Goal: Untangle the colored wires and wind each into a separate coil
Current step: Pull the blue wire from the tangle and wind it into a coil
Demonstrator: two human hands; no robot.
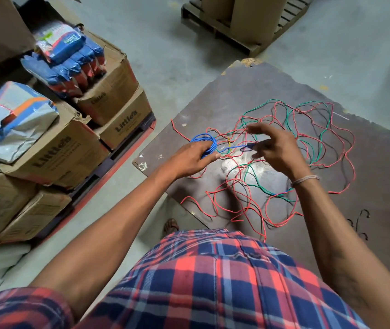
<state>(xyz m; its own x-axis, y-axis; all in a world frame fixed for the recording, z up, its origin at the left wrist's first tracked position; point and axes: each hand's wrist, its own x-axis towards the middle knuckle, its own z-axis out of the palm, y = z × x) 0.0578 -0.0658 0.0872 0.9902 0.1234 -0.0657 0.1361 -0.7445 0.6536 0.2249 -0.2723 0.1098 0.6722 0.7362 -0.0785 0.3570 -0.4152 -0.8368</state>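
Note:
My left hand grips a wound coil of blue wire above the left part of a dark board. A blue strand runs from the coil to my right hand, which pinches a small loop of it between thumb and fingers. Beneath and around both hands a loose tangle of red wire and green wire spreads over the board. A short yellow piece crosses the blue strand.
Stacked cardboard boxes with blue packets on top stand on a red pallet at the left. A wooden pallet with large brown rolls sits at the top. Grey concrete floor surrounds the board. My foot shows by the board's near edge.

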